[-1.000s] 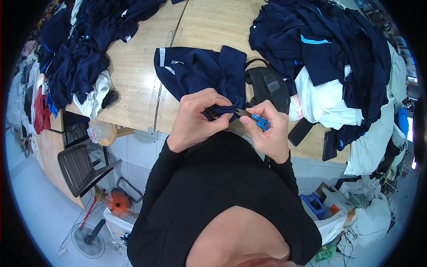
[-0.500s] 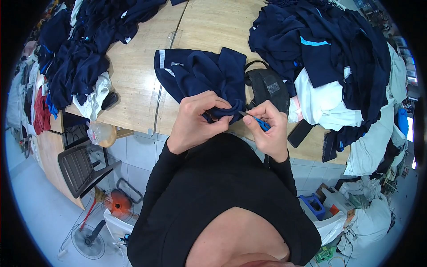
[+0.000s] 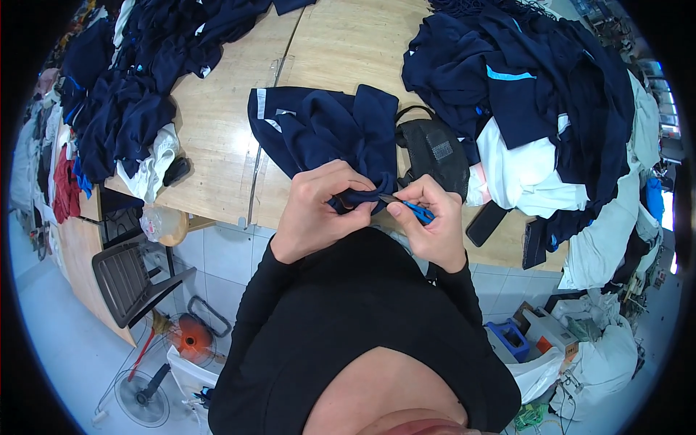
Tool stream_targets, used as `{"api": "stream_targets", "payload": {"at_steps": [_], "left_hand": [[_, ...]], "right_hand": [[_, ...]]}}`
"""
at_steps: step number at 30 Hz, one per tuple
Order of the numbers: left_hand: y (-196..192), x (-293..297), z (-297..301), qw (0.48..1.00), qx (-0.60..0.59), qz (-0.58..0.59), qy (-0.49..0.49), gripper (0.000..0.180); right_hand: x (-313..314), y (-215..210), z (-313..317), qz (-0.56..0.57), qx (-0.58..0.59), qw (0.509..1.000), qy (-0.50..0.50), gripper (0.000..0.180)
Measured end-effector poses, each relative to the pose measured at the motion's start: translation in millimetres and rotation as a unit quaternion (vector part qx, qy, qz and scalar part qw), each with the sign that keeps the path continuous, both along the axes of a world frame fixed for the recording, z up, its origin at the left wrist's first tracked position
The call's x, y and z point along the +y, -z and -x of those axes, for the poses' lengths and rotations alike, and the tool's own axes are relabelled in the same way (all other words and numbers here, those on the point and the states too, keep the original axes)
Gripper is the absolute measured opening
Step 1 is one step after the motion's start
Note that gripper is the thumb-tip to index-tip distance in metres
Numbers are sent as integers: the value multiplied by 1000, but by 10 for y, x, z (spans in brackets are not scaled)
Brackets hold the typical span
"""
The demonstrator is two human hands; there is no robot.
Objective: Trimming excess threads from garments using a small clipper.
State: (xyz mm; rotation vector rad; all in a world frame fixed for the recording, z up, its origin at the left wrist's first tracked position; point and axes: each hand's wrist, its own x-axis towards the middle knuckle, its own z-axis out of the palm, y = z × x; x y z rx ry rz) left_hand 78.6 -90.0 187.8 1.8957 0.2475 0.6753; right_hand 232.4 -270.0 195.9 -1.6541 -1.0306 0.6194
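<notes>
A navy garment (image 3: 322,130) with white trim lies on the wooden table (image 3: 348,51) in front of me. My left hand (image 3: 315,210) pinches a bunched edge of this navy cloth near the table's front edge. Right beside it, my right hand (image 3: 431,225) grips small blue-handled snips (image 3: 415,210), their dark tips touching the cloth between my fingers. Both hands are close together, almost touching.
A big heap of navy and white clothes (image 3: 551,109) fills the right of the table, another navy heap (image 3: 138,80) the left. A black pouch (image 3: 435,152) lies behind my right hand. A dark phone-like slab (image 3: 484,223) sits at the edge. A chair (image 3: 127,279) and an orange fan (image 3: 192,337) stand below left.
My hands have stayed at the same spot; the right hand has shifted slightly leftward with the snips against the cloth edge.
</notes>
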Motion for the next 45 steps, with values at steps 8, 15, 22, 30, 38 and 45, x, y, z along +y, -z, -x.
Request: {"api": "stream_targets", "payload": {"at_steps": [8,15,22,30,38,45], "left_hand": [[-5,15,30,999,21,28,10,21],[37,5,40,992,7,116,39,23],[85,45,141,959,33,264,93,20],[79,69,165,932,16,350,96,22],[77,102,186,926,12,365,100,22],[54,40,153,919,-7,380,105,22]], "right_hand": [[-45,141,-70,-19,83,996,20,20],[59,-20,1,-90,153,983,43,30],[194,-28,-10,-100,20,995,8,10],[112,-91,-5,-84,258,962,12,16],[3,-50,-89,-66,116,988,75,8],[209,-221,87,-96,-24,995,32,23]]}}
